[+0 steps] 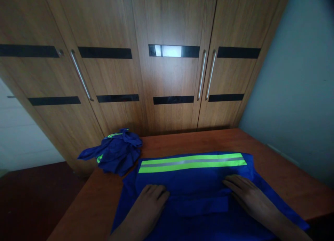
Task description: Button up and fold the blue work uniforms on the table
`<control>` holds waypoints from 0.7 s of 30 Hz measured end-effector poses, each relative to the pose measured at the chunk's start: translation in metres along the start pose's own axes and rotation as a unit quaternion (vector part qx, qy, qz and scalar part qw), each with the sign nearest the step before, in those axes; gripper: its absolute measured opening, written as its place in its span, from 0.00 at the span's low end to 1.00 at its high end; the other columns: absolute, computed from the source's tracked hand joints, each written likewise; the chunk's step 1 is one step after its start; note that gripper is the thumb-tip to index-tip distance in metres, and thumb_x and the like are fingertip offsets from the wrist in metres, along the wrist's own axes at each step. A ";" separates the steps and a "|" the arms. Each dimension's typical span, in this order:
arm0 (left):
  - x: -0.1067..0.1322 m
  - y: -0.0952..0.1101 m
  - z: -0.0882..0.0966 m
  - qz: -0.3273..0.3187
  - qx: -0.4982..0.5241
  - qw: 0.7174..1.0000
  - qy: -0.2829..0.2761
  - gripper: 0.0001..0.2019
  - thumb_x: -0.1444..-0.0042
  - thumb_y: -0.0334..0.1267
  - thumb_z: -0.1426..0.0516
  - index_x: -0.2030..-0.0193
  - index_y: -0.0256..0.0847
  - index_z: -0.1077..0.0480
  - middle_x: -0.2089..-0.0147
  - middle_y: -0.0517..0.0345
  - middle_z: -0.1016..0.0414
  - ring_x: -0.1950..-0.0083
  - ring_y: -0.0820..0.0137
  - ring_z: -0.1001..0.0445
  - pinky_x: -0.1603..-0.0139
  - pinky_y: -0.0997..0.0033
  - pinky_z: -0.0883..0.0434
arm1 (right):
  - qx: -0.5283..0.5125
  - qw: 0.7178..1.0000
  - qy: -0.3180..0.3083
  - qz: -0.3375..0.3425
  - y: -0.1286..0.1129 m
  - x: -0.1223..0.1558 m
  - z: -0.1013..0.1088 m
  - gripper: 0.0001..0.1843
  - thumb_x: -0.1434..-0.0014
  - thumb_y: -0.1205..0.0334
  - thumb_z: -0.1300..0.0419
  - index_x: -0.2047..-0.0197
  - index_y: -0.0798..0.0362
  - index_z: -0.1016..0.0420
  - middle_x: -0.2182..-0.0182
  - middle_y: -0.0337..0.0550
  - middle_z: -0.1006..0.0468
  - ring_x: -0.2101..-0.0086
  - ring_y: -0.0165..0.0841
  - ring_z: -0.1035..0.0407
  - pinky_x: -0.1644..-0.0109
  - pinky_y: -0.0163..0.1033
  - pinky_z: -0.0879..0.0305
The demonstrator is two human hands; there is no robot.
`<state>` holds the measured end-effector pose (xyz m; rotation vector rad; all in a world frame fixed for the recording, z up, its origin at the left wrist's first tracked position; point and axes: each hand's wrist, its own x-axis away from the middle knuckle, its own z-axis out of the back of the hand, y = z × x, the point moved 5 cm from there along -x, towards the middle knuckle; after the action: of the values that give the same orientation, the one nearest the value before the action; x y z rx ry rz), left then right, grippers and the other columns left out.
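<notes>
- While both palms lie flat on it, the blue work garment [193, 180] is spread along the near edge of the worktop [276, 157]. Its lower part runs past that edge and out of view.
- The left hand [152, 199] rests on the cloth near the left side, its grip released and holding nothing. The right hand [247, 195] rests toward the right side, fingers spread, grip equally released.
- Judging by how it lies, this garment is laid out and largely smoothed, with a folded band between the hands; it is not yet a compact bundle.
- The reflective stripe [193, 161] runs straight along the garment's far border.
- Bare wood lies beyond the stripe and toward the right edge, giving open room; the left edge sits close to the cloth.
- A crumpled blue garment [117, 154] sits at the far left corner, spilling over the edge, not yet laid out.
- The wardrobe [172, 77] stands just behind the far edge.
</notes>
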<state>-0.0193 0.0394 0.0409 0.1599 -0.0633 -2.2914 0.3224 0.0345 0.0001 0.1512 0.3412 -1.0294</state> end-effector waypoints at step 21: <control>-0.028 0.026 0.001 -0.011 0.025 0.999 -0.042 0.29 0.48 0.26 0.50 0.39 0.48 0.42 0.45 0.51 0.34 0.47 0.60 0.33 0.47 0.59 0.34 | -0.148 0.981 -0.010 -0.123 0.015 -0.056 0.025 0.17 0.40 0.61 0.50 0.51 0.47 0.25 0.54 0.43 0.22 0.54 0.39 0.28 0.47 0.45 0.34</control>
<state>0.0184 0.0429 0.0468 0.0895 -0.1623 -2.3187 0.3147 0.0804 0.0423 -0.1732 0.4999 -1.2102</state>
